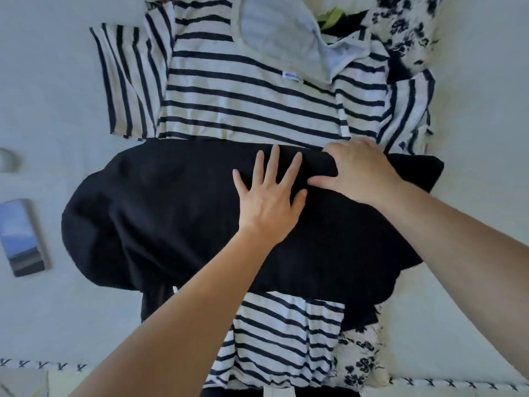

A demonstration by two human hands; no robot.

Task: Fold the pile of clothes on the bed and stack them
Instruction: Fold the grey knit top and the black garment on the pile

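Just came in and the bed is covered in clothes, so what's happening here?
A person is folding laundry on the bed. The left hand lies flat with spread fingers on a black garment, while the right hand grips a fold of that garment at its far edge. The black garment lies across a striped shirt spread out flat. Floral-print fabric sits at the far right, not yet folded. A phone-like object lies at the left.

- left hand is flat, palm down, fingers spread wide and straight, forearm coming up from the bottom left
- right hand sits just beside it, fingers curled under, thumb pointing left, bare forearm coming in from the right edge
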